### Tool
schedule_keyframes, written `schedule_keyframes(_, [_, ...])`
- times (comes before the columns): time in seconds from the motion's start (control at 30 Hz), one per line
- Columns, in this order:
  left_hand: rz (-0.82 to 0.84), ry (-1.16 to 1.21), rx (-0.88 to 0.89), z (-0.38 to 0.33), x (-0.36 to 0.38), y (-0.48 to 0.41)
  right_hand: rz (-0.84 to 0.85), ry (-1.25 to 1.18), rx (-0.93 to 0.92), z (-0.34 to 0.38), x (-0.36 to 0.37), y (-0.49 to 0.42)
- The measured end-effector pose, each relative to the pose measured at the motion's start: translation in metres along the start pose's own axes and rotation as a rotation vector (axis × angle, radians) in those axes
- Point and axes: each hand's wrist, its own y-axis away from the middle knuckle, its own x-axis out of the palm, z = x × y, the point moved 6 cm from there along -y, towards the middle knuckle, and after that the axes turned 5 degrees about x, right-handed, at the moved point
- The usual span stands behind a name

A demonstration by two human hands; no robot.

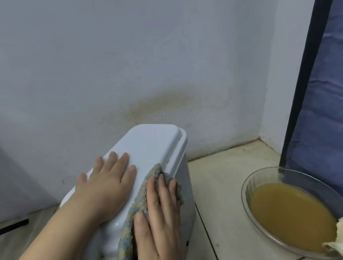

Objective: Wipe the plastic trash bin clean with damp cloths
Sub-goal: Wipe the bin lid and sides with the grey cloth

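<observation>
Both hands are laid on the bin (186,181) on the floor (219,188): the left hand (106,185) open-fingered on its lid (153,144), likely to steady it, the cloth (125,236) pressed to its rim by the straight fingers of the right hand (159,222).

Home, room corner: pale painted wall (115,51) with yellowish stain (163,103), cream floor tiles (221,188), blue fabric (334,112) by a dark pole (300,78), plastic bin (157,144) and glass bowl (255,174) of murky water on the floor.
</observation>
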Motion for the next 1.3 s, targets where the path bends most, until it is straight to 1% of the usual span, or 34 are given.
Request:
schedule_keyframes(0.03, [0.035,0.005,-0.011,0.001,0.001,0.002,-0.095,0.056,-0.035,0.007,0.0,0.007])
schedule_keyframes(0.07, [0.059,0.011,-0.008,0.003,0.002,0.003,-0.125,0.085,-0.087,0.021,-0.003,-0.002])
schedule_keyframes(0.1, [0.065,0.018,0.003,0.004,0.002,0.004,-0.063,0.085,-0.091,0.017,0.001,-0.015])
schedule_keyframes(0.2, [0.057,0.025,0.031,0.004,0.001,0.004,0.025,0.083,0.142,-0.005,-0.021,-0.088])
schedule_keyframes(0.27, [0.054,0.027,0.037,0.003,0.001,0.004,0.023,0.122,0.146,-0.009,-0.027,-0.107])
schedule_keyframes(0.3, [0.05,0.036,0.036,0.003,0.001,0.004,0.008,0.126,0.103,-0.003,-0.022,-0.096])
schedule_keyframes(0.37, [0.048,0.038,0.038,0.001,0.003,0.006,-0.015,0.179,-0.115,0.012,-0.008,-0.055])
schedule_keyframes(0.4, [0.04,0.036,0.043,0.003,0.003,0.004,-0.002,0.211,-0.224,0.017,-0.002,-0.042])
schedule_keyframes(0.43, [0.042,0.03,0.049,0.001,0.004,0.004,0.027,0.278,-0.289,0.02,-0.002,-0.041])
schedule_keyframes(0.5, [0.038,0.019,0.061,0.002,0.004,0.003,0.152,0.525,-0.318,0.029,0.003,-0.078])
schedule_keyframes(0.57, [0.042,0.014,0.073,0.003,0.005,0.003,0.362,0.785,-0.315,0.032,0.014,-0.128])
schedule_keyframes(0.63, [0.043,0.004,0.098,0.004,0.006,0.004,0.574,0.898,-0.241,0.034,0.022,-0.171])
schedule_keyframes(0.67, [0.044,0.0,0.118,0.004,0.006,0.005,0.643,0.92,-0.186,0.032,0.025,-0.185])
schedule_keyframes(0.7, [0.047,0.001,0.142,0.006,0.005,0.004,0.67,0.942,-0.144,0.028,0.027,-0.193])
schedule_keyframes(0.77, [0.076,0.008,0.196,0.016,0.001,0.003,0.61,0.979,-0.082,0.024,0.018,-0.194])
schedule_keyframes(0.83, [0.117,0.009,0.208,0.033,-0.006,0.0,0.463,0.951,-0.061,0.022,0.0,-0.177])
schedule_keyframes(0.9, [0.148,-0.012,0.159,0.048,-0.009,-0.002,0.302,0.833,-0.112,0.024,-0.023,-0.139])
schedule_keyframes(0.93, [0.155,-0.01,0.132,0.05,-0.008,-0.003,0.244,0.762,-0.166,0.028,-0.033,-0.115])
schedule_keyframes(0.97, [0.151,0.005,0.112,0.048,-0.006,-0.004,0.222,0.7,-0.22,0.033,-0.038,-0.092])
schedule_keyframes(1.0, [0.137,0.013,0.097,0.043,-0.002,-0.004,0.237,0.666,-0.259,0.038,-0.04,-0.075])
schedule_keyframes(1.07, [0.087,-0.038,0.085,0.033,0.004,-0.004,0.334,0.67,-0.282,0.04,-0.037,-0.062])
schedule_keyframes(1.17, [0.037,-0.091,0.092,0.031,0.008,-0.003,0.531,0.818,-0.272,0.042,-0.019,-0.084])
schedule_keyframes(1.23, [0.034,-0.072,0.101,0.032,0.008,-0.002,0.615,0.912,-0.238,0.043,-0.003,-0.109])
schedule_keyframes(1.3, [0.025,-0.001,0.105,0.032,0.007,-0.002,0.666,0.973,-0.188,0.044,0.012,-0.125])
